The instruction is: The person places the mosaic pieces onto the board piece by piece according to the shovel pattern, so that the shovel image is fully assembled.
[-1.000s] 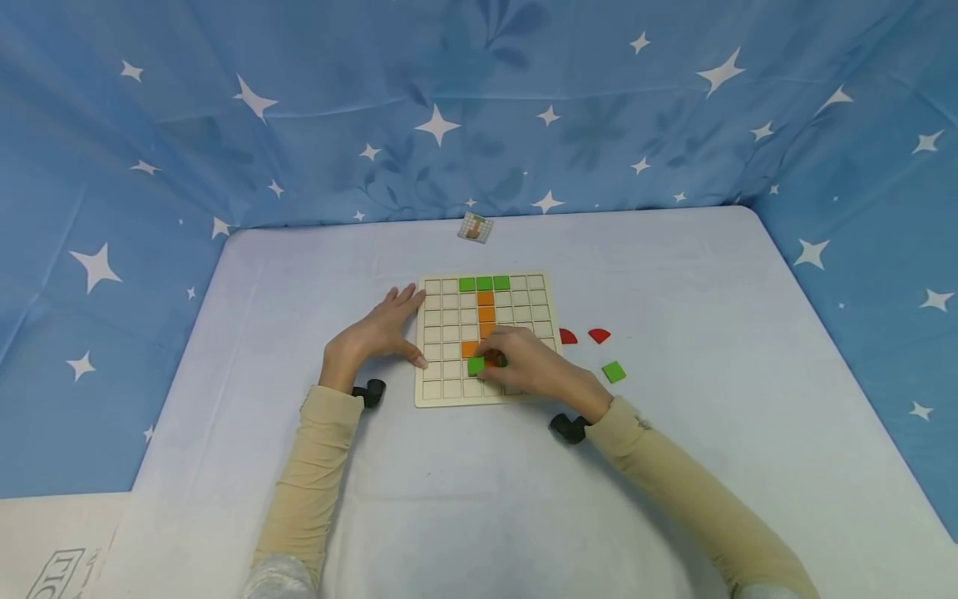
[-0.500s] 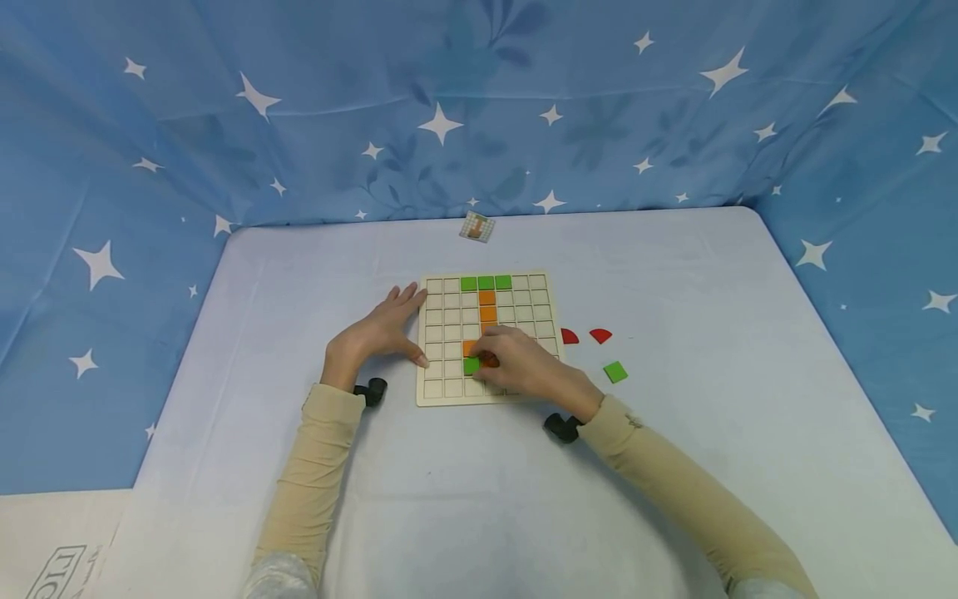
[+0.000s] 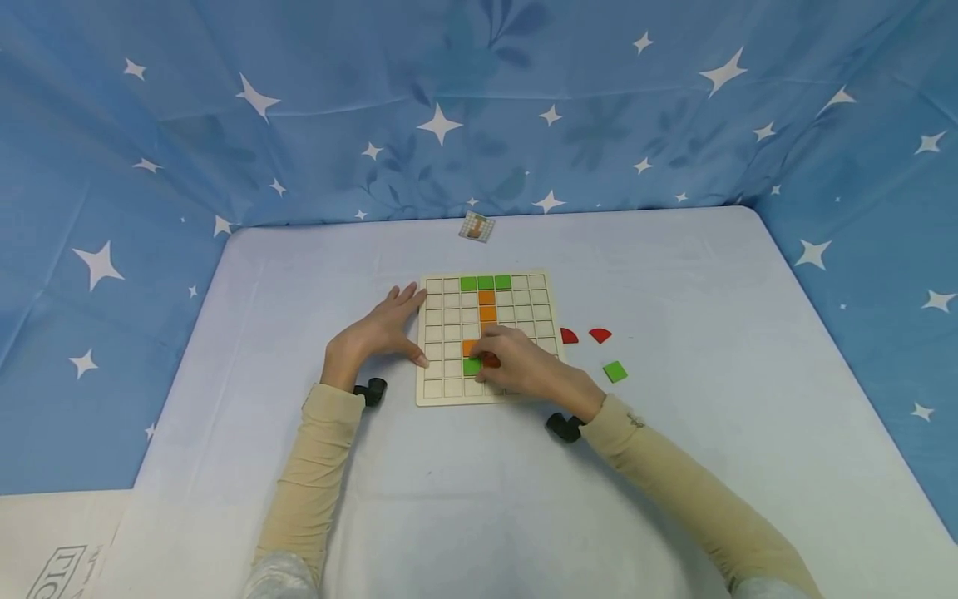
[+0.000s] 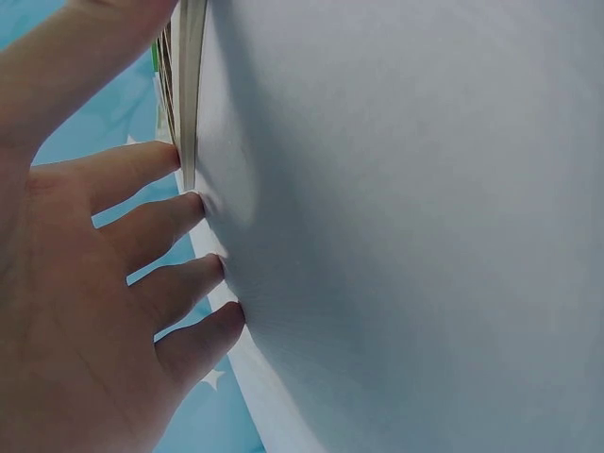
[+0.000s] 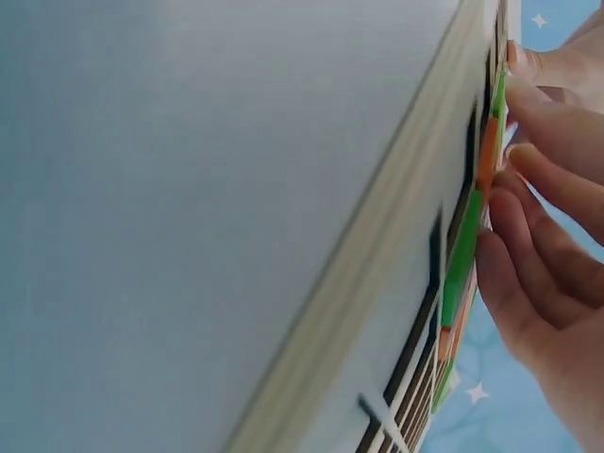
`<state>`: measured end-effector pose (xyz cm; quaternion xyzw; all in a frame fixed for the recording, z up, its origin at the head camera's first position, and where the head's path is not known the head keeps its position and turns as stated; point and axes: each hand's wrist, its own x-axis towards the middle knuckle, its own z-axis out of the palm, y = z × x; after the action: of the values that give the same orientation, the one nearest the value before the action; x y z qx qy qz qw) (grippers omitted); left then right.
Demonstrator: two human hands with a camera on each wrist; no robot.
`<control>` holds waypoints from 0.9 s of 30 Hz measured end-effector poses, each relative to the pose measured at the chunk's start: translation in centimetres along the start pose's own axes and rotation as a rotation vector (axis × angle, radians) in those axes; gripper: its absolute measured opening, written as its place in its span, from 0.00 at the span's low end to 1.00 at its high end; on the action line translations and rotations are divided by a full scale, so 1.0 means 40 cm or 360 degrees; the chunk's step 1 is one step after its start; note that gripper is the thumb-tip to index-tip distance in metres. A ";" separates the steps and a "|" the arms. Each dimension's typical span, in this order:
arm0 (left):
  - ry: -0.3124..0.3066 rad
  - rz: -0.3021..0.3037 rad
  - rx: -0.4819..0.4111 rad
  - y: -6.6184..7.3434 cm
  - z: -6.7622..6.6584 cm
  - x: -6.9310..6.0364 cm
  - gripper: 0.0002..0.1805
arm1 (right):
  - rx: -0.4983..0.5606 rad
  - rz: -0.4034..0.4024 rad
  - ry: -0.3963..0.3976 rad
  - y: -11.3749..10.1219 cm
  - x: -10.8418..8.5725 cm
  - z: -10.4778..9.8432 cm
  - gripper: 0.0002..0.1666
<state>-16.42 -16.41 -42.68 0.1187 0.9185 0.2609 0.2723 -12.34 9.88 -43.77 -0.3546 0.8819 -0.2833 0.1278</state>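
A pale gridded board [image 3: 452, 398] lies on the table with green and orange square tiles in it. My left hand [image 3: 377, 330] rests at its left side, fingers spread and fairly straight, thumb and fingertips at the edge. Over the lower middle, my right hand [image 3: 524, 363] has curled fingers and pinches a green tile [image 3: 471, 367], which lies flat in a cell below an orange tile [image 3: 469, 348]. Another green tile [image 5: 462, 255] sits near the curled fingers in the right wrist view. The right hand hides part of the orange column [image 3: 487, 314] and nearby cells.
Two red quarter-round pieces [image 3: 600, 335] and a loose green tile [image 3: 615, 371] lie right of the board. A small pattern card [image 3: 476, 226] is behind it. Three green tiles [image 3: 486, 283] fill part of the top row. A blue star-printed curtain [image 3: 479, 108] surrounds the table.
The green tile in my right fingers has shifted slightly left and now lies flat in its cell. The right hand moved a little with it; the left hand stays in place.
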 end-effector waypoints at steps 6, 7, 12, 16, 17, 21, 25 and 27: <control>0.0005 -0.0003 -0.0015 0.001 0.001 0.002 0.68 | 0.0068 -0.0072 -0.0002 0.015 -0.028 -0.022 0.13; 0.0008 -0.0005 -0.0017 0.001 0.001 0.003 0.68 | 0.0073 -0.0077 0.0000 0.018 -0.033 -0.026 0.13; 0.0024 -0.0003 -0.0021 -0.001 0.007 0.005 0.68 | 0.0051 -0.0096 0.0041 0.036 -0.064 -0.037 0.12; 0.0021 0.0014 -0.0033 -0.002 0.009 0.006 0.68 | 0.0035 -0.0066 0.0070 0.051 -0.094 -0.048 0.13; 0.0019 0.0018 -0.0036 -0.002 0.010 0.005 0.68 | 0.0036 -0.0062 0.0078 0.054 -0.102 -0.051 0.13; 0.0016 0.0015 -0.0032 -0.002 0.012 0.004 0.68 | 0.0032 -0.0074 0.0122 0.070 -0.129 -0.063 0.12; 0.0023 0.0005 -0.0020 -0.001 0.009 0.001 0.67 | 0.0023 -0.0021 0.0159 0.085 -0.159 -0.079 0.13; 0.0028 0.0008 -0.0011 -0.001 0.008 0.000 0.67 | 0.0024 0.0033 0.0159 0.095 -0.175 -0.088 0.14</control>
<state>-16.23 -16.30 -42.91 0.1177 0.9197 0.2658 0.2640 -10.93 18.44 -42.99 -0.3299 0.8886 -0.3060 0.0891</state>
